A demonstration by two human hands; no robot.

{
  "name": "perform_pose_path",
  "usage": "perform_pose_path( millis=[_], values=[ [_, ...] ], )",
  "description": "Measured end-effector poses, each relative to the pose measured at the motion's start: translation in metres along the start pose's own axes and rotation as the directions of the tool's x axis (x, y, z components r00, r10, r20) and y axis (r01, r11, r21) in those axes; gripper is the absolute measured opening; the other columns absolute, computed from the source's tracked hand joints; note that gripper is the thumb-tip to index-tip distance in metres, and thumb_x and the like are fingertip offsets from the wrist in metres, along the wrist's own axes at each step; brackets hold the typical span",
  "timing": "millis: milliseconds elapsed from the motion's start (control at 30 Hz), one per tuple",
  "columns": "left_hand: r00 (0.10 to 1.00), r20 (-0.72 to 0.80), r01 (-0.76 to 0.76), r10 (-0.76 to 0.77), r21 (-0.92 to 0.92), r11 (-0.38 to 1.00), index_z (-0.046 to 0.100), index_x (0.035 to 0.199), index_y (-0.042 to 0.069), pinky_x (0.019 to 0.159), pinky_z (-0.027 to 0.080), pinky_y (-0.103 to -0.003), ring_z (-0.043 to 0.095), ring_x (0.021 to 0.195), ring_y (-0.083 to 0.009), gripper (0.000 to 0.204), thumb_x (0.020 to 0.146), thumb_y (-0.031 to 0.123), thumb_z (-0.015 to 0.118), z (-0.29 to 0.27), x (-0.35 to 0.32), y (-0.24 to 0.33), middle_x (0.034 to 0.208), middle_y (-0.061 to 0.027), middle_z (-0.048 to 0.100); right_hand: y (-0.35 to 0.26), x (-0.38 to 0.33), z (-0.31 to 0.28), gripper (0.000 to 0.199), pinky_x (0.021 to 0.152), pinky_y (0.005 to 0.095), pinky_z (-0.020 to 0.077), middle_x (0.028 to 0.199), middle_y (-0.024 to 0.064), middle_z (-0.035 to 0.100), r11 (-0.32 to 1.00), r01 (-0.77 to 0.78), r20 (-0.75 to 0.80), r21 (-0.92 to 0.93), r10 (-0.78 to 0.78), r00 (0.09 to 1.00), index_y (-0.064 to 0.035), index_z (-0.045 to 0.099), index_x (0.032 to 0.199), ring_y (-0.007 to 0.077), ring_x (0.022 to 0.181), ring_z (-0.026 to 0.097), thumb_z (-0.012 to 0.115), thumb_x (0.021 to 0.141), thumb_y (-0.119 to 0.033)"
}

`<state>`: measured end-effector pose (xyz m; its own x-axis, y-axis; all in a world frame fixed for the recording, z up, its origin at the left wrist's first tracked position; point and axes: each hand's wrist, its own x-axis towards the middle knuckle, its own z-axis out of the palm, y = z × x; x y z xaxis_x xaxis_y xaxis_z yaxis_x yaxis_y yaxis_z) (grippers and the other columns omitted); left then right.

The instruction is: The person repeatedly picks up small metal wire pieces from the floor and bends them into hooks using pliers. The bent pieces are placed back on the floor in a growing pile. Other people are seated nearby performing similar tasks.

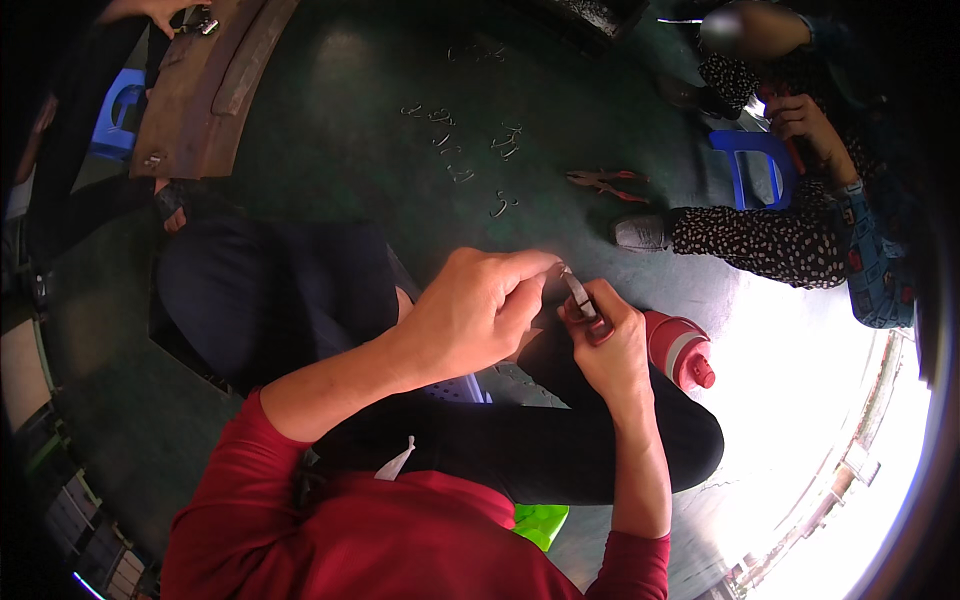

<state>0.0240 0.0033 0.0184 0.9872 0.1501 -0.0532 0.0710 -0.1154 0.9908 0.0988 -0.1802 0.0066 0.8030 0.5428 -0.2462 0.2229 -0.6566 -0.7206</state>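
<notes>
My right hand [612, 350] is closed around a pair of pliers [577, 288], whose metal jaws point up and to the left. My left hand [478, 305] is closed in a pinch, thumb and forefinger meeting right at the tip of the jaws. Whatever sits between those fingertips is too small to make out. Both hands are above my lap, over my dark trousers. On the dark green floor ahead lie several bent bits of thin metal wire [505, 143], in small loose groups.
Another pair of pliers [605, 180] with red handles lies on the floor. Beside my right knee stands a red jug [672, 340]. A person sits at the far right near a blue stool [745, 150]. At far left, someone's hand [160, 10] reaches over a wooden bench [195, 90].
</notes>
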Motion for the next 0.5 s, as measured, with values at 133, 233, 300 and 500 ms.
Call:
perform_pose_path(
  millis=[133,233,300,500],
  values=[
    [0.999,-0.032,0.016,-0.017,-0.014,1.0,0.065,0.107,-0.006,0.05,0.046,-0.023,0.059,0.054,-0.0074,0.022,0.092,0.0,0.051,0.006,-0.003,0.001,0.06,-0.0071,0.061,0.003,-0.001,0.004,0.021,0.064,0.035,0.05,0.078,0.0176,0.062,1.0,-0.008,-0.042,-0.002,0.008,0.999,-0.0009,0.058,0.09,0.0314,0.068,0.064,0.058,0.07,0.008],
    [0.997,-0.077,0.019,-0.021,-0.033,0.999,0.065,0.108,-0.006,0.05,0.047,-0.023,0.059,0.054,-0.007,0.021,0.092,0.0,0.051,0.011,-0.002,0.001,0.06,-0.0068,0.061,0.004,0.001,0.007,0.014,0.063,0.0302,0.047,0.073,0.0125,0.06,0.997,0.036,-0.11,-0.069,-0.043,0.993,-0.0016,0.056,0.087,0.0214,0.064,0.06,0.067,0.08,0.001],
    [0.995,-0.091,0.024,-0.027,-0.03,0.999,0.065,0.108,-0.006,0.05,0.046,-0.023,0.058,0.055,-0.0065,0.021,0.092,0.0,0.052,0.011,-0.001,0.0,0.06,-0.0066,0.061,0.006,0.004,0.008,0.022,0.064,0.0359,0.0483,0.078,0.0151,0.061,0.996,0.025,-0.103,-0.081,-0.033,0.994,-0.0023,0.057,0.09,0.0303,0.069,0.062,0.058,0.07,0.008],
    [0.991,-0.11,0.071,-0.077,-0.057,0.996,0.064,0.109,-0.006,0.05,0.045,-0.023,0.057,0.055,-0.0052,0.022,0.093,0.001,0.051,0.011,0.0,-0.003,0.059,-0.0061,0.06,0.009,0.009,0.013,0.03,0.065,0.0405,0.0486,0.083,0.0161,0.06,0.994,0.036,-0.127,-0.102,-0.049,0.991,-0.0032,0.057,0.092,0.0365,0.074,0.062,0.055,0.066,0.011]
  ],
)
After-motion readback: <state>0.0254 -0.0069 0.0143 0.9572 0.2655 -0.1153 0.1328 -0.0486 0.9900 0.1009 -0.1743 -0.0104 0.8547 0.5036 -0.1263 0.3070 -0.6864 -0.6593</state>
